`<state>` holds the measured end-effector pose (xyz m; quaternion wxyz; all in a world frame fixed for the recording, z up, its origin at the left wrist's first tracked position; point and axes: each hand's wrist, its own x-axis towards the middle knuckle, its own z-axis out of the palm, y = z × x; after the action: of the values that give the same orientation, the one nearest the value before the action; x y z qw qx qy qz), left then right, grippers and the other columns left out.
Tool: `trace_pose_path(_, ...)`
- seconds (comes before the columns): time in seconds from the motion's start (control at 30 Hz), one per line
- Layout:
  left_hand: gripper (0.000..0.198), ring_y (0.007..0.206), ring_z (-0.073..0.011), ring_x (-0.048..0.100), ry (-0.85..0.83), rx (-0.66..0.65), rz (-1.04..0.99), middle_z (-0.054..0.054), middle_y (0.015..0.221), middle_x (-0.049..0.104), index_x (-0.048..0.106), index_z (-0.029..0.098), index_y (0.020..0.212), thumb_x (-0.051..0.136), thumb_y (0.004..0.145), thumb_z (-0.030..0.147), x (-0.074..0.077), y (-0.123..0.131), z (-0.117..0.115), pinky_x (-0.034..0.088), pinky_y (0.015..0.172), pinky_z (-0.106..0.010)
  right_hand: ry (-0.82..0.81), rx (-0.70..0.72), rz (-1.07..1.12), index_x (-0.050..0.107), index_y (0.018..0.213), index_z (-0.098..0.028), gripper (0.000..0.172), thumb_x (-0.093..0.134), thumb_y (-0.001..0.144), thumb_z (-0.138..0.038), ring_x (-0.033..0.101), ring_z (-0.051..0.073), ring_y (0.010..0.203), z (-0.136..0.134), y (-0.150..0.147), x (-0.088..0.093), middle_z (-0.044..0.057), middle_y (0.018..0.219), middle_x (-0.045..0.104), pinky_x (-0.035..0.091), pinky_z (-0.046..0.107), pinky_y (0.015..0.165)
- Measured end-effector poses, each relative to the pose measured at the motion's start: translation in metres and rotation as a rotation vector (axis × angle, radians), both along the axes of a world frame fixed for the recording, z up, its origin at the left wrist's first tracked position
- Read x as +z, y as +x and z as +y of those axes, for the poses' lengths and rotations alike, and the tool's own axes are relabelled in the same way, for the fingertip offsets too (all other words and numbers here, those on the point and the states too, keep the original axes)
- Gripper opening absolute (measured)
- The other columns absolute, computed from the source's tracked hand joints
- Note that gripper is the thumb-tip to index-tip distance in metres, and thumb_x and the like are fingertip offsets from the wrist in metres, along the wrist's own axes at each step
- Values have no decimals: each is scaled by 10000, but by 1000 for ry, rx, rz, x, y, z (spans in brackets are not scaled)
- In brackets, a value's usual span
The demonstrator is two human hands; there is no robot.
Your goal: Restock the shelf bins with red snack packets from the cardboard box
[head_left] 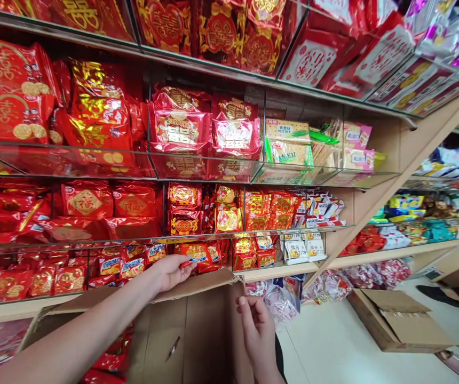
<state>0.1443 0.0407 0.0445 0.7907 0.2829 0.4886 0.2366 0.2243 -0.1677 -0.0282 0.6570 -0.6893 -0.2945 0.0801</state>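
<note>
My left hand (173, 273) reaches over the open cardboard box (197, 320) to the lowest shelf. Its fingers are partly extended and slightly apart, with the tips against or just before red snack packets (197, 253); no held thing shows in it. My right hand (256, 322) is at the right side of the box, fingers curled and thumb against the cardboard edge. Inside the box, red packets (113, 349) lie at the left, partly hidden by my left forearm. A small dark, thin piece (173, 348) shows on the brown cardboard inside.
Glass-fronted shelves (213, 162) hold red and gold packets and pale cracker packs (289, 141). A slanted wooden panel (409, 165) borders them. Another cardboard box (401, 320) sits on the tiled floor at right, near a person's dark shoe (440, 295). Plastic-wrapped bags (283, 298) lie beneath the shelf.
</note>
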Motion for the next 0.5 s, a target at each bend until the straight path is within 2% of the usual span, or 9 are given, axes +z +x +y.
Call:
trace_pose_path(0.07,131,645,-96,583,10,90,35,-28,837,606,558,108,930,543,813,166,-12,19,12,493,513,-221,-1,9,-100,552,715,-178,234,487,847,-360,487,131,565,0,-3,-6,7,629,543,393,229,536)
trace_pose_path(0.13,220,729,-109,584,59,209,26,-33,937,597,548,137,1019,525,832,250,-22,36,20,514,598,-264,-19,18,-206,541,735,-187,177,470,863,-288,488,126,564,0,-6,-10,4,648,543,388,229,542)
trace_pose_path(0.3,319,898,-170,577,155,493,-99,-71,1098,561,512,167,1121,519,832,302,-34,66,34,509,738,-364,-40,64,-524,511,789,-200,80,473,844,-157,541,139,642,-1,-6,-10,14,718,572,410,247,606)
trace_pose_path(0.4,329,915,-176,572,138,571,-183,-75,1114,555,509,169,1127,513,834,318,-36,72,45,504,755,-376,-62,112,-672,515,815,-196,77,487,821,-125,541,146,646,0,-7,-8,17,717,583,411,255,597)
trace_pose_path(0.5,337,906,-176,575,104,599,-262,-75,1099,561,512,160,1121,510,834,336,-36,73,55,504,751,-380,-9,107,-730,517,816,-181,84,474,811,-109,525,144,619,3,-7,-10,29,716,591,405,257,570)
